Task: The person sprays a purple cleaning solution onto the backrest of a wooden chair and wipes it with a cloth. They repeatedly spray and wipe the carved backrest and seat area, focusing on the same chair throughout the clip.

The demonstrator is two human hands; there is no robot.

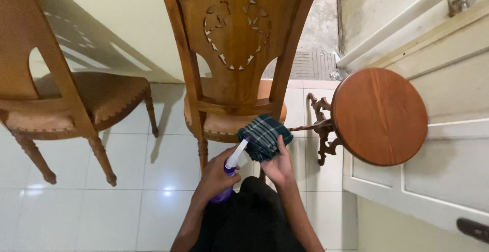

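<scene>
Folded dark green plaid cloth (265,137), just below centre frame, clutched from beneath in the right hand (278,166), fingers closed on its lower edge. Purple plastic spray bottle with a white nozzle (230,173), immediately left of the cloth, wrapped in the left hand (216,178), fingers curled tight around its neck, nozzle tip angled up and touching or nearly touching the cloth. Both forearms rising from bottom centre over dark clothing. Directly behind the cloth, carved wooden chair with a pierced backrest and tan cushioned seat (237,53), filling top centre. Second matching wooden chair (66,99) well apart at upper left. Round reddish-brown wooden side table on carved legs (379,115) at right of frame, near the cloth. White panelled door (448,165) along the right edge. Glossy white floor tiles (127,180) across lower left.
</scene>
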